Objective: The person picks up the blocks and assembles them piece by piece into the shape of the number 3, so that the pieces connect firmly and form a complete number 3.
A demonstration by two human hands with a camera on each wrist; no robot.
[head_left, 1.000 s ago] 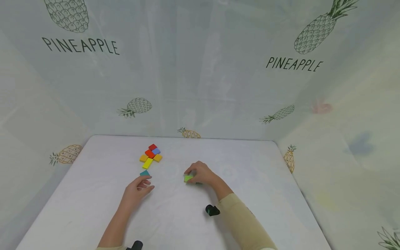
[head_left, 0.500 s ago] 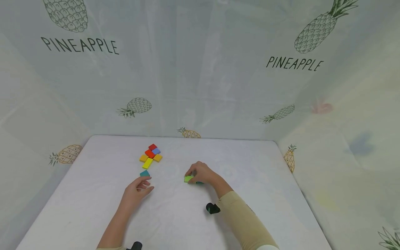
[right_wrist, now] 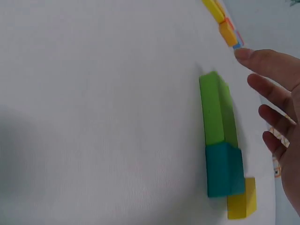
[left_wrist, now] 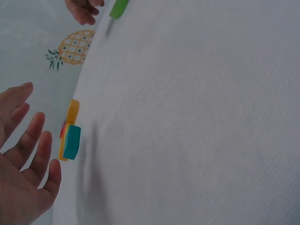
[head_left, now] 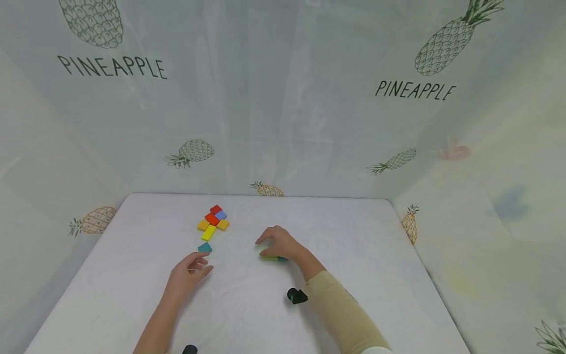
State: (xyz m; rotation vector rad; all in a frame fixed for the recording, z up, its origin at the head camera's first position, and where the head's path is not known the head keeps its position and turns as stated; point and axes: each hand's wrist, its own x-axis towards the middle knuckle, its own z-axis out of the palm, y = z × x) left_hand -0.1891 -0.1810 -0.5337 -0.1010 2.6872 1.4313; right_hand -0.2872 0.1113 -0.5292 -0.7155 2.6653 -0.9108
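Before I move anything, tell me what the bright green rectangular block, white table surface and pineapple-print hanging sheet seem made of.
Bright green rectangular block: perhaps painted wood or plastic, smooth; even colour, crisp edges.
White table surface: probably woven cloth, matt; fine ribbing.
Pineapple-print hanging sheet: maybe thin plastic or fabric, slightly shiny; pale streaks and creases.

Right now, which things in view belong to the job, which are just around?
Likely the job:
green block, teal block and yellow block by the right hand
second teal block by the left hand
cluster of red, blue, orange and yellow blocks

Just around:
white table
pineapple-print cloth
black wrist device
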